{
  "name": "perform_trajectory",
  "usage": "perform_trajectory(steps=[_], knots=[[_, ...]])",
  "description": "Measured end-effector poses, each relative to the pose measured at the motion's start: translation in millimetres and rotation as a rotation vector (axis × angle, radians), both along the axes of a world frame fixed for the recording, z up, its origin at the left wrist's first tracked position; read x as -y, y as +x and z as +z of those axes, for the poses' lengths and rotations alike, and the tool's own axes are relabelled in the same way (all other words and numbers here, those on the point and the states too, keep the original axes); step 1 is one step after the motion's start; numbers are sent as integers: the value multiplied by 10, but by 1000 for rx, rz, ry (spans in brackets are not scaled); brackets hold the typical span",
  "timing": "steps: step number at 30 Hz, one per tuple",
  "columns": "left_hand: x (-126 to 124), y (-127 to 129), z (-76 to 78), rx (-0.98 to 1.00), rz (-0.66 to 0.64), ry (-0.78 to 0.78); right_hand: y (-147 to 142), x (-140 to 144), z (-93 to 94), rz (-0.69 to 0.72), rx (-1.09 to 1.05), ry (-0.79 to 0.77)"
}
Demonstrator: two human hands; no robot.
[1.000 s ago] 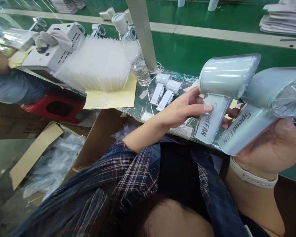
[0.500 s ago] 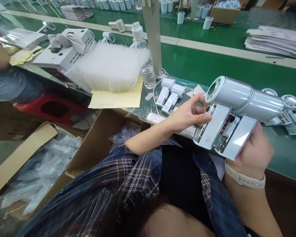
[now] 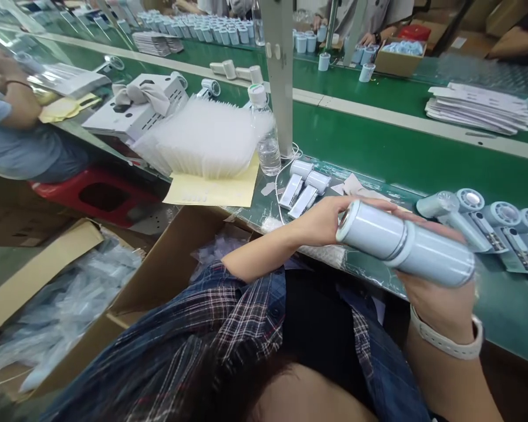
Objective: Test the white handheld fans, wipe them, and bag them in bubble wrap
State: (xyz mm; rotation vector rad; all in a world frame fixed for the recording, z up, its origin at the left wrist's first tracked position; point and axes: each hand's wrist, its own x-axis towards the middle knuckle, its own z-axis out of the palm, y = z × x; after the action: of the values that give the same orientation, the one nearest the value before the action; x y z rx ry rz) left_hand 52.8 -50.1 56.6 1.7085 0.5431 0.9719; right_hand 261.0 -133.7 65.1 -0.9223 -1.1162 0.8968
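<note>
Two pale blue, hair-dryer-shaped units lie end to end in front of me, their round barrels touching. The left unit (image 3: 374, 228) shows an open ring at its near end. My right hand (image 3: 440, 299), with a white watch band on the wrist, grips the right unit (image 3: 435, 255) from below. My left hand (image 3: 328, 220) is closed around the left unit, its fingers reaching behind the barrel. The handles of both units are hidden now. Several similar units (image 3: 506, 214) with exposed circuit boards in their handles stand to the right, and a pair of small units (image 3: 308, 187) lies beyond my left wrist.
A water bottle (image 3: 268, 140) stands by a metal post (image 3: 281, 76). Left of it, a stack of white plastic sleeves (image 3: 206, 138) rests on yellow paper (image 3: 215, 190). Cardboard boxes (image 3: 158, 264) with clear bags sit below. A co-worker (image 3: 22, 123) sits at the left.
The two units have dropped and rolled so their barrels face me and their open handles are turned out of sight. My left fingers have gone behind the left barrel. My view has tilted up.
</note>
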Motion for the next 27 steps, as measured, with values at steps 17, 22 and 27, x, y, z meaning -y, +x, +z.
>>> perform_trajectory(steps=[17, 22, 27], knots=[[-209, -24, -197, -54, 84, 721, 352, -151, -154, 191, 292, 157], [-337, 43, -322, -111, 40, 627, 432, -259, -251, 110, 366, 139], [-360, 47, -291, -109, 8, 649, 394, -241, -261, 84, 361, 98]])
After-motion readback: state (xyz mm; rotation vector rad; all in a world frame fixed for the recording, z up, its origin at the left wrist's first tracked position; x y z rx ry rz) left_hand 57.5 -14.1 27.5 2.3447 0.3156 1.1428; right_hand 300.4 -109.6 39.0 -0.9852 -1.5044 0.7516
